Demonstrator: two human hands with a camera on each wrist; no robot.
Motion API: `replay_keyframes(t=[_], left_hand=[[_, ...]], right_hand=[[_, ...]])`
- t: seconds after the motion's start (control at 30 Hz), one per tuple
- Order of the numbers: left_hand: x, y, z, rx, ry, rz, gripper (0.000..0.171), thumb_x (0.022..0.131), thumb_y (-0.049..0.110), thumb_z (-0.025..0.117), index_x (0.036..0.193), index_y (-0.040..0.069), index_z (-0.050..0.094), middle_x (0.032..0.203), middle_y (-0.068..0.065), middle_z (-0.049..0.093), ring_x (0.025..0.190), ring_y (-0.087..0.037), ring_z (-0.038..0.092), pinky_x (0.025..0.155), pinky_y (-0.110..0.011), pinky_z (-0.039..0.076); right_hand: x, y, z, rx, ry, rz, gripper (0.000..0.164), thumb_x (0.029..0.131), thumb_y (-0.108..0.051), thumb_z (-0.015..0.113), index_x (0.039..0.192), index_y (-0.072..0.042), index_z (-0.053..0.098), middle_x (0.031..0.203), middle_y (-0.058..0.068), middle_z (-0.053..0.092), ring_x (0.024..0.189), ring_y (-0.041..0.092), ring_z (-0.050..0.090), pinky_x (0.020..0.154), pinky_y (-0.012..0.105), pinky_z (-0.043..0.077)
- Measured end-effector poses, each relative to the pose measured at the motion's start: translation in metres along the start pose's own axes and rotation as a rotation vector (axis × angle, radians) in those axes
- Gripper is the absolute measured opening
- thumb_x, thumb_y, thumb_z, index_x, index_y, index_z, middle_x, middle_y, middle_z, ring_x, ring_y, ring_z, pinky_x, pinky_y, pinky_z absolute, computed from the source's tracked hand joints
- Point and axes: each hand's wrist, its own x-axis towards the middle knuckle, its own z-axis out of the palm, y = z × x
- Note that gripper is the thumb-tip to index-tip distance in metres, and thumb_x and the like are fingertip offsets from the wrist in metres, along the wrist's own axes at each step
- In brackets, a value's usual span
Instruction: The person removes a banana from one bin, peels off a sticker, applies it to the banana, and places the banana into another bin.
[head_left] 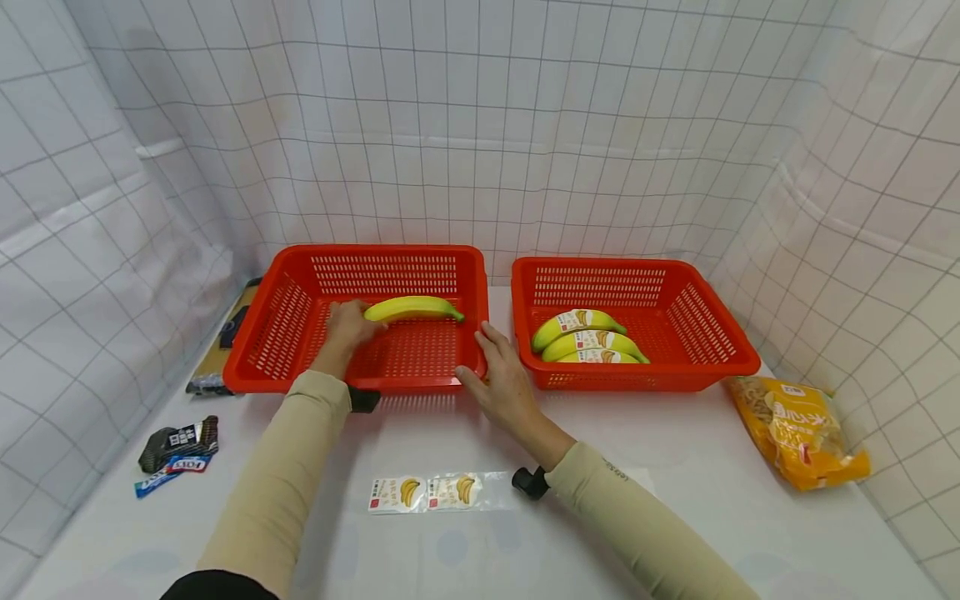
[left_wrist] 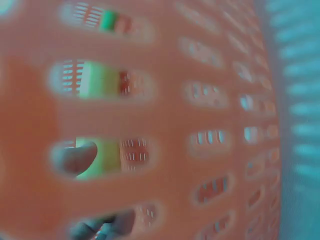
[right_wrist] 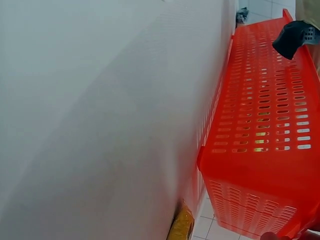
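Note:
My left hand (head_left: 348, 325) reaches into the left red basket (head_left: 405, 387), its fingers at the left end of a single yellow banana (head_left: 412, 308) lying there. Through the basket's slots, the left wrist view gives a blurred glimpse of a fingertip (left_wrist: 82, 157) in front of the banana (left_wrist: 102, 80); whether it pinches the fruit is unclear. At that basket's near right corner is my right hand (head_left: 502, 387), fingers extended along the right side and thumb by the front rim. The right wrist view has the red basket wall (right_wrist: 250, 185) with yellow behind its slots.
A second red basket (head_left: 618, 379) holds 3 bananas with labels (head_left: 592, 340). Banana stickers (head_left: 427, 493) lie on a clear strip in front. Small snack packets (head_left: 180, 446) and a flat package (head_left: 217, 358) are left; a yellow bag (head_left: 798, 429) is right. Gridded white curtains surround the table.

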Motion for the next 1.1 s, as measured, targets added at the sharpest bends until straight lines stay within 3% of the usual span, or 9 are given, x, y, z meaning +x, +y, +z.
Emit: replay_keyframes(t=[0.23,0.4,0.57,0.7,0.83,0.97,1.1], left_hand=[[-0.006,0.003,-0.005,0.109,0.087,0.099,0.043,0.089,0.026,0.064,0.120,-0.004,0.060,0.114,-0.023,0.061,0.101,-0.037,0.053,0.094,-0.046,0.040],[-0.019,0.008,-0.014,0.049,0.161,0.108,0.043,0.089,0.025,0.064,0.120,-0.004,0.060,0.113,-0.023,0.060,0.097,-0.034,0.052,0.087,-0.045,0.044],[-0.041,0.013,-0.033,-0.074,0.209,0.167,0.044,0.091,0.027,0.062,0.124,-0.001,0.058,0.113,-0.022,0.056,0.101,-0.034,0.048,0.086,-0.046,0.042],[-0.066,0.017,-0.048,-0.205,0.175,0.178,0.047,0.091,0.030,0.060,0.129,0.003,0.055,0.119,-0.018,0.055,0.104,-0.031,0.048,0.089,-0.044,0.045],[-0.096,0.017,-0.057,-0.278,0.117,0.192,0.049,0.090,0.034,0.062,0.132,0.009,0.054,0.123,-0.013,0.057,0.105,-0.028,0.052,0.090,-0.042,0.049],[-0.129,0.009,-0.058,-0.267,0.014,0.235,0.052,0.088,0.040,0.064,0.132,0.013,0.054,0.121,-0.012,0.059,0.104,-0.027,0.054,0.085,-0.037,0.052],[-0.155,-0.002,-0.052,-0.235,-0.100,0.281,0.051,0.085,0.038,0.067,0.128,0.011,0.056,0.115,-0.012,0.061,0.099,-0.025,0.055,0.078,-0.030,0.052]], right_hand=[[0.004,0.000,-0.001,0.017,-0.019,0.016,0.065,0.089,-0.034,0.063,0.140,-0.002,0.041,0.151,0.009,0.033,0.138,0.027,0.037,0.107,0.042,0.039],[0.008,0.000,0.000,0.021,-0.037,0.045,0.064,0.090,-0.035,0.062,0.140,-0.001,0.041,0.151,0.009,0.034,0.139,0.027,0.035,0.109,0.042,0.037],[0.012,-0.001,-0.002,0.033,-0.063,0.070,0.064,0.091,-0.035,0.060,0.141,-0.001,0.040,0.152,0.010,0.033,0.140,0.028,0.034,0.110,0.043,0.034],[0.017,0.000,-0.004,0.033,-0.095,0.112,0.063,0.092,-0.036,0.057,0.143,-0.003,0.038,0.153,0.008,0.032,0.141,0.027,0.032,0.111,0.043,0.033],[0.019,0.001,-0.006,0.054,-0.122,0.145,0.063,0.093,-0.037,0.057,0.143,-0.004,0.037,0.154,0.007,0.030,0.142,0.028,0.030,0.112,0.045,0.031],[0.020,0.001,-0.006,0.063,-0.133,0.136,0.062,0.092,-0.035,0.059,0.142,-0.003,0.040,0.154,0.008,0.031,0.142,0.029,0.030,0.113,0.046,0.030],[0.021,0.001,-0.009,0.030,-0.141,0.090,0.053,0.093,-0.018,0.058,0.140,0.000,0.041,0.152,0.011,0.033,0.141,0.029,0.032,0.113,0.044,0.030]])
